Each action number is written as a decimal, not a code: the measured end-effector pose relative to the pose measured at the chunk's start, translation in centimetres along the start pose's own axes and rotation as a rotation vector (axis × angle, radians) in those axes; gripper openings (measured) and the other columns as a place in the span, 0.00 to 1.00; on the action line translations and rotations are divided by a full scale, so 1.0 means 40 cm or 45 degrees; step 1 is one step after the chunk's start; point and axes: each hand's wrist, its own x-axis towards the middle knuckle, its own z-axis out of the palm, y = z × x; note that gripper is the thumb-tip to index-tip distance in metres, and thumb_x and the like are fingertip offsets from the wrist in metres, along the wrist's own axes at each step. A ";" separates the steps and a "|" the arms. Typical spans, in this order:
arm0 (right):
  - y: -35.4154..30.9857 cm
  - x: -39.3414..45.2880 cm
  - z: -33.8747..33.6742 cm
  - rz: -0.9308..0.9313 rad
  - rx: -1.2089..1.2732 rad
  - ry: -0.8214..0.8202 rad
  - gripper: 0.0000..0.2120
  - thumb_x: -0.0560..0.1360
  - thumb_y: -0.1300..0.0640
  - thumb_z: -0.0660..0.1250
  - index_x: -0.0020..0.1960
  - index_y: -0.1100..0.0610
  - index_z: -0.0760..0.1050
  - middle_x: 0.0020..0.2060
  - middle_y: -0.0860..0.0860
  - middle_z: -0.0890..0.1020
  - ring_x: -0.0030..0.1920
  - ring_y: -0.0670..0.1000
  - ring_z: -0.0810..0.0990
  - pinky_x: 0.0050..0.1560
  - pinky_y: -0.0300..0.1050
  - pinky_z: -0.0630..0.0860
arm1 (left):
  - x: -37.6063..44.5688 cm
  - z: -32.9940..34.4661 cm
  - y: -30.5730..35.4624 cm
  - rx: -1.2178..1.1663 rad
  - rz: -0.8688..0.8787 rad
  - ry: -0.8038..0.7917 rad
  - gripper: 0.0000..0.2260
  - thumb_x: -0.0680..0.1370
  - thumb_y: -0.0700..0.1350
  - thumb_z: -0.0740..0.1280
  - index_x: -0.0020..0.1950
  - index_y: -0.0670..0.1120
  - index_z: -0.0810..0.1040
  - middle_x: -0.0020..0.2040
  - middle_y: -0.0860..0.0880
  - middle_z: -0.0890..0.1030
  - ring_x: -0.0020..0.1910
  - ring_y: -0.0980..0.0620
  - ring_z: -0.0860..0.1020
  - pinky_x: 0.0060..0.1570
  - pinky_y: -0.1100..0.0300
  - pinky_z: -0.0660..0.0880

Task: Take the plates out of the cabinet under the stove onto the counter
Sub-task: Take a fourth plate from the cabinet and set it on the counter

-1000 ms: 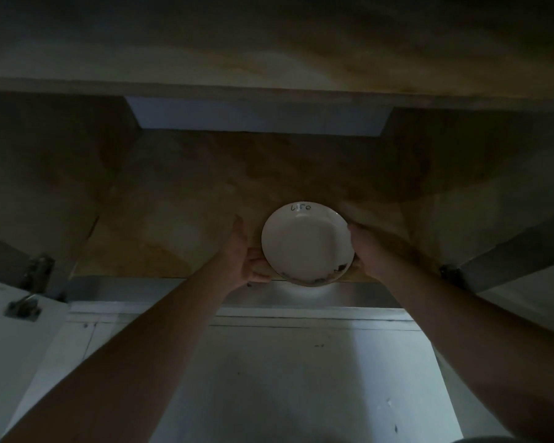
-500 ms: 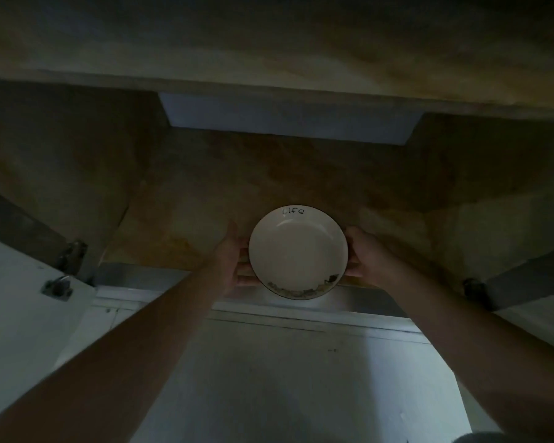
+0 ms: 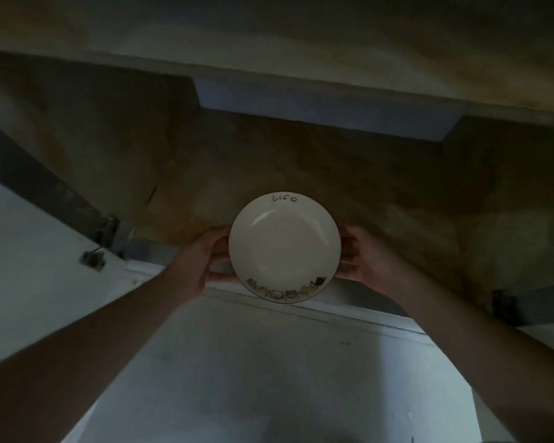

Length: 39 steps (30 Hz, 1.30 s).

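A white plate (image 3: pixel 283 244) with a handwritten word on its far rim and a dark pattern on its near rim hangs level over the cabinet's front edge. My left hand (image 3: pixel 202 263) grips its left rim with the fingers under it. My right hand (image 3: pixel 365 260) holds the right rim the same way. The cabinet's brown floor (image 3: pixel 301 167) lies behind the plate and shows no other plates in the dim light.
The left cabinet door (image 3: pixel 29 251) stands swung out with a metal hinge (image 3: pixel 100 247) on it. A second hinge (image 3: pixel 504 306) sits at the right side of the opening. The cabinet's top edge (image 3: pixel 269 65) overhangs above. Pale floor (image 3: pixel 269 378) lies below my arms.
Both hands have drawn the plate toward me, from inside the cabinet to over its front edge. The view has shifted so the left door fills more of the frame.
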 end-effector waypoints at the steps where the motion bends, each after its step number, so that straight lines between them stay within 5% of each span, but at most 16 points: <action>1: -0.004 -0.017 0.011 0.005 -0.009 -0.009 0.16 0.82 0.48 0.56 0.58 0.55 0.77 0.51 0.57 0.82 0.54 0.58 0.80 0.43 0.55 0.81 | -0.024 -0.005 0.010 -0.013 -0.007 0.009 0.12 0.80 0.51 0.62 0.56 0.49 0.81 0.50 0.48 0.85 0.51 0.49 0.82 0.38 0.46 0.81; 4: -0.007 -0.090 0.047 0.082 -0.055 -0.011 0.16 0.82 0.48 0.58 0.61 0.56 0.76 0.53 0.58 0.82 0.55 0.60 0.80 0.50 0.59 0.81 | -0.114 -0.021 0.039 -0.025 -0.054 0.062 0.12 0.80 0.52 0.63 0.58 0.49 0.81 0.51 0.49 0.85 0.52 0.47 0.82 0.36 0.48 0.81; 14: -0.108 -0.463 0.204 0.225 -0.103 -0.275 0.17 0.76 0.47 0.64 0.62 0.51 0.79 0.56 0.54 0.80 0.55 0.55 0.80 0.51 0.58 0.81 | -0.536 -0.140 0.185 -0.094 -0.149 0.284 0.10 0.79 0.55 0.63 0.51 0.56 0.84 0.50 0.53 0.84 0.52 0.48 0.82 0.37 0.47 0.82; 21: -0.178 -0.747 0.294 0.272 -0.158 -0.283 0.14 0.80 0.45 0.62 0.64 0.44 0.77 0.64 0.51 0.78 0.63 0.57 0.78 0.54 0.59 0.80 | -0.835 -0.191 0.300 -0.169 -0.195 0.261 0.23 0.62 0.64 0.69 0.53 0.56 0.84 0.51 0.55 0.84 0.53 0.48 0.81 0.43 0.44 0.82; 24: -0.211 -0.873 0.346 0.241 -0.228 -0.304 0.13 0.81 0.48 0.62 0.65 0.40 0.75 0.63 0.48 0.79 0.61 0.54 0.80 0.52 0.57 0.81 | -0.961 -0.218 0.361 -0.160 -0.208 0.288 0.19 0.69 0.59 0.69 0.57 0.54 0.83 0.55 0.52 0.82 0.55 0.48 0.81 0.41 0.46 0.82; 28: -0.289 -1.057 0.458 0.133 -0.311 -0.303 0.12 0.81 0.47 0.63 0.62 0.34 0.75 0.61 0.45 0.80 0.59 0.51 0.81 0.52 0.54 0.82 | -1.146 -0.279 0.507 -0.043 -0.122 0.287 0.13 0.80 0.53 0.61 0.59 0.56 0.82 0.58 0.51 0.81 0.55 0.50 0.81 0.40 0.47 0.82; 32: -0.409 -1.248 0.574 0.082 -0.267 -0.318 0.13 0.80 0.43 0.62 0.64 0.39 0.75 0.62 0.46 0.79 0.58 0.51 0.81 0.47 0.50 0.83 | -1.349 -0.335 0.699 -0.050 -0.012 0.273 0.19 0.70 0.61 0.66 0.56 0.56 0.84 0.55 0.52 0.82 0.52 0.50 0.82 0.38 0.47 0.81; 35: -0.502 -1.378 0.630 0.002 -0.228 -0.369 0.15 0.80 0.42 0.61 0.65 0.41 0.75 0.62 0.46 0.79 0.57 0.50 0.82 0.44 0.48 0.83 | -1.472 -0.366 0.822 -0.073 0.101 0.261 0.18 0.75 0.60 0.63 0.57 0.54 0.84 0.56 0.50 0.81 0.54 0.46 0.81 0.37 0.46 0.81; 39: -0.613 -1.528 0.673 -0.078 -0.187 -0.437 0.16 0.82 0.47 0.57 0.68 0.45 0.74 0.64 0.52 0.78 0.61 0.56 0.79 0.54 0.57 0.81 | -1.609 -0.367 0.966 -0.052 0.198 0.252 0.19 0.72 0.60 0.63 0.56 0.54 0.84 0.57 0.48 0.81 0.53 0.47 0.81 0.36 0.47 0.81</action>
